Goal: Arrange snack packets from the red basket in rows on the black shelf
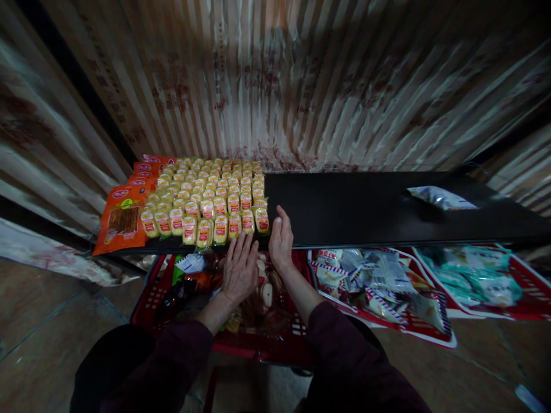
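Observation:
Rows of small yellow wrapped packs stand close together on the left part of a black shelf. My left hand lies with its fingers stretched against the front row, near the shelf's front edge, and holds nothing. My right hand is held upright just right of the last pack in that row, fingers extended and thumb up, with nothing in it. Orange snack bags stand in a line along the left side of the yellow packs.
Below the shelf, a red basket holds mixed packets, partly behind my forearms. Farther right are a red basket of white packets and one of green packets. A silvery packet lies on the shelf's right part. Patterned pleated curtain hangs behind.

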Demonstrator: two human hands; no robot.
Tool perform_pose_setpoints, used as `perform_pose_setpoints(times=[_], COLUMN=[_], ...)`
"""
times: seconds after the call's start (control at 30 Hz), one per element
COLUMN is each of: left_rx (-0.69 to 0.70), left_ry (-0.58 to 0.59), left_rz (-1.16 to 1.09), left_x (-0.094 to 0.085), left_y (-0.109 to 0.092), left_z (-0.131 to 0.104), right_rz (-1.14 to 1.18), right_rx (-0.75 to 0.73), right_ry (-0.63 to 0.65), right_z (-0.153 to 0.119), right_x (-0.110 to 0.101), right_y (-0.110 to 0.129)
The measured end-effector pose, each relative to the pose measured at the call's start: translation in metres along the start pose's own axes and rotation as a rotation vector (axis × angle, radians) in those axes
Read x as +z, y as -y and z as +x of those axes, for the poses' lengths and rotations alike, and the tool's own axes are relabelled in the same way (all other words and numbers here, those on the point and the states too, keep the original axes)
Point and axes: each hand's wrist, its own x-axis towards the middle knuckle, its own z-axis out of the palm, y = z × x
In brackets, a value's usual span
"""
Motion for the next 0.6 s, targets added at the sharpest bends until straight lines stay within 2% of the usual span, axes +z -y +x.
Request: perform_pose_setpoints(times=[0.17, 0.3, 0.5, 0.6], left_rx=[-0.018, -0.046, -0.107, -0.158], left_ry=[0.059, 0.039, 0.04, 0.031], left_rz=[0.024, 0.054, 0.116, 0.127], left_x=[-0.007, -0.02, -0.041, -0.047], left_y=[0.0, 0.012, 0.032, 0.038], left_z=[-0.012, -0.015, -0.016, -0.017], right_rz=[-0.066, -0.174, -0.264, -0.308], right_rx=[-0.168, -0.306, -0.474, -0.5], right_ry=[0.118, 0.172, 0.323, 0.378], right_z=[-0.033, -0.05, -0.065, -0.069], right_x=[-0.008, -0.009, 0.004, 0.014], right_y=[0.012, 0.015, 0.025, 0.026])
